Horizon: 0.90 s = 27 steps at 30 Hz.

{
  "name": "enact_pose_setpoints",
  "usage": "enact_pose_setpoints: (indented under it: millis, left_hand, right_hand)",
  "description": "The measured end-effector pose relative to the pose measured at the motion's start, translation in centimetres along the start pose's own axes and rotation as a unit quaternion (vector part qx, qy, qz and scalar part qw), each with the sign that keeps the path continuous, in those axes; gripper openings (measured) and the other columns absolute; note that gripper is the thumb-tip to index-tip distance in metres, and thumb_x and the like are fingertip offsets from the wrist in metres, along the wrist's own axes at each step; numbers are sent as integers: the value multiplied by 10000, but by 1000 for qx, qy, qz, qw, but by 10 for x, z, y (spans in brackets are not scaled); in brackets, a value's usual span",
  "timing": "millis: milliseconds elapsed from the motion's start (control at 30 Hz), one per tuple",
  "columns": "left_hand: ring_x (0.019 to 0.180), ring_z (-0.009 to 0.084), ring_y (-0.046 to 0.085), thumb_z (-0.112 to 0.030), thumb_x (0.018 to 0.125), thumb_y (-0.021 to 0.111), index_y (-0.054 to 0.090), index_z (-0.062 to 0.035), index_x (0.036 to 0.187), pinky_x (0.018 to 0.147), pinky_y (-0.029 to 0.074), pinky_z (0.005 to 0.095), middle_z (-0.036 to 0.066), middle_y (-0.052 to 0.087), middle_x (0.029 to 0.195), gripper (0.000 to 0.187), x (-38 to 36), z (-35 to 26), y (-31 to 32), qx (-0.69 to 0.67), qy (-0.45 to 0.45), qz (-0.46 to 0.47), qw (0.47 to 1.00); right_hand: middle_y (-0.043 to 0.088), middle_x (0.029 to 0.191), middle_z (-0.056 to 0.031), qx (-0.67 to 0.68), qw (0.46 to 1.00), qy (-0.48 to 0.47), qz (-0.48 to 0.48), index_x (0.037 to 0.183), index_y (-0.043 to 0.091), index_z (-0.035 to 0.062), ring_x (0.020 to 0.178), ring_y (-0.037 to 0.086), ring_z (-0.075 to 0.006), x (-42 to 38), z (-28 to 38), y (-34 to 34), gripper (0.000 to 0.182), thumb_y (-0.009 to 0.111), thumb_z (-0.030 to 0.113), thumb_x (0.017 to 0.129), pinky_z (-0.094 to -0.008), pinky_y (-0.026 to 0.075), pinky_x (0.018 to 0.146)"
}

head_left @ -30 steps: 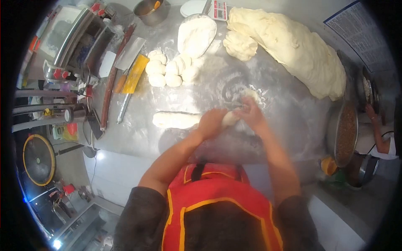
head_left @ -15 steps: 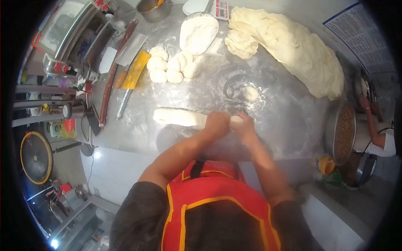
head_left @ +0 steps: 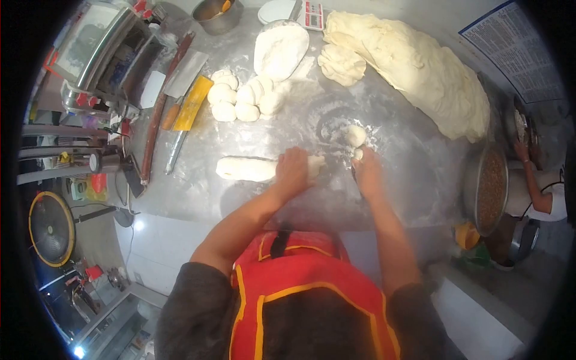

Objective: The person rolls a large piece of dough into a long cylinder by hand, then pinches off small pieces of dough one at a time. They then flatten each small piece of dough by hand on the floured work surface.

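A floury dough roll lies along the near part of the metal table. My left hand is wrapped round it close to its right end, and a torn end of dough sticks out past my fingers. To the right, my right hand holds a small dough piece, partly hidden by the fingers. Just beyond it rests a round dough piece on the floured surface. Several dough balls sit grouped farther back on the left.
A large dough mass and a smaller lump lie at the back. Flour, a scale, a yellow scraper, a cleaver and a rolling pin stand around. A filling bowl and another person's arm are at right.
My hands have moved apart. A small piece has come off the roll's right end in my right hand, which moved right and away toward the round dough piece. My left hand shifted slightly left.
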State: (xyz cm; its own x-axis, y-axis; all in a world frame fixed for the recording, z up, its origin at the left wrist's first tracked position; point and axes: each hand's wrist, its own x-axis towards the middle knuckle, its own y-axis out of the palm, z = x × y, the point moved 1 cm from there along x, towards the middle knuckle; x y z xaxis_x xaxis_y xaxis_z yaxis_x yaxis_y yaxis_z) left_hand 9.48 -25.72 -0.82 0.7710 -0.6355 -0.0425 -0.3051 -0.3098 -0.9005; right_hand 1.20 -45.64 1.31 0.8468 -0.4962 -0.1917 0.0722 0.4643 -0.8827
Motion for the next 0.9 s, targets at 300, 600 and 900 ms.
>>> enact_pose_setpoints:
  millis: [300, 600, 900]
  left_hand:
    - [906, 355, 614, -315, 723, 739, 583, -67, 988, 827, 449, 486, 156, 644, 936, 396, -11, 25, -12, -185, 94, 53, 977]
    - [859, 335, 638, -262, 726, 698, 638, -94, 871, 755, 464, 453, 141, 664, 863, 229, -14, 10, 2, -85, 46, 16, 995]
    - [676, 328, 655, -255, 722, 664, 692, -134, 713, 674, 504, 435, 122, 665, 695, 124, -3, 3, 4, 15, 12, 75, 997]
  right_hand:
    - [569, 1206, -156, 369, 907, -31, 199, 1187, 605, 8, 1070, 578, -238, -19, 52, 33, 520, 768, 223, 742, -343, 475, 892]
    - [692, 814, -102, 307, 943, 16, 128, 1021, 679, 6, 754, 646, -172, -27, 66, 47, 358, 668, 140, 690, -313, 511, 676]
    - [652, 790, -60, 440, 861, 143, 212, 1004, 675, -3, 724, 604, -129, -25, 70, 28, 312, 672, 77, 702, -281, 488, 620]
